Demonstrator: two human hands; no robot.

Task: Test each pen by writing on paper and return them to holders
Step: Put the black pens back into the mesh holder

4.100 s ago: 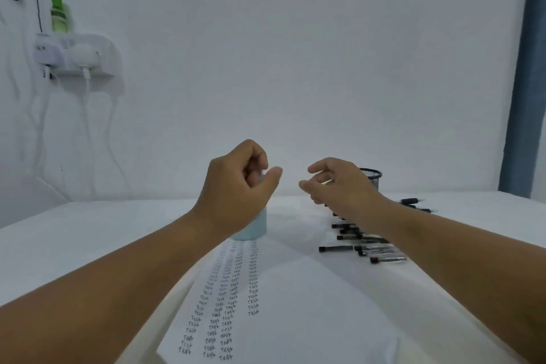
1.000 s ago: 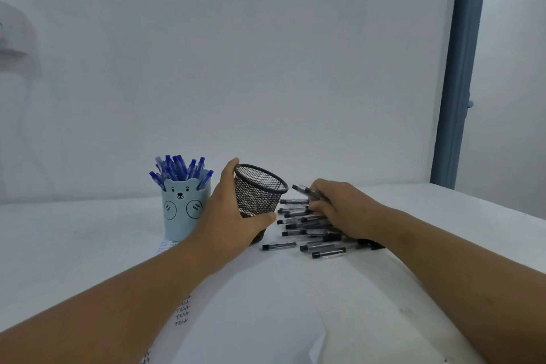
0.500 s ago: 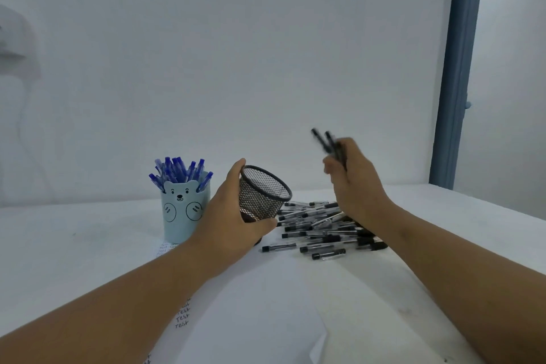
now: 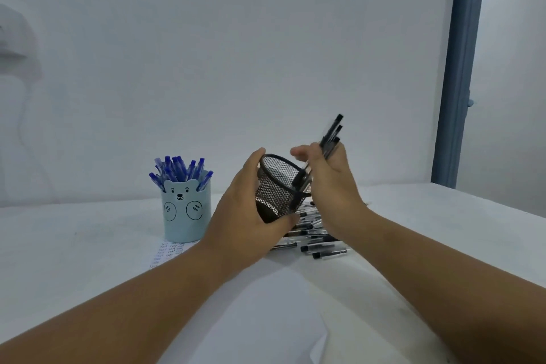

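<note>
The only writing in view stands on the white paper sheet [image 4: 170, 251] that shows beside the base of the light-blue bear-face pen cup [image 4: 186, 210]: columns of small handwritten words, too small and blurred to read. The cup itself carries a drawn bear face and paws, with no letters.

A single head-worn view looks forward and slightly down, close over both hands [image 4: 295, 195], toward the worktop [image 4: 413, 230] and the wall [image 4: 266, 38] beyond them.
</note>
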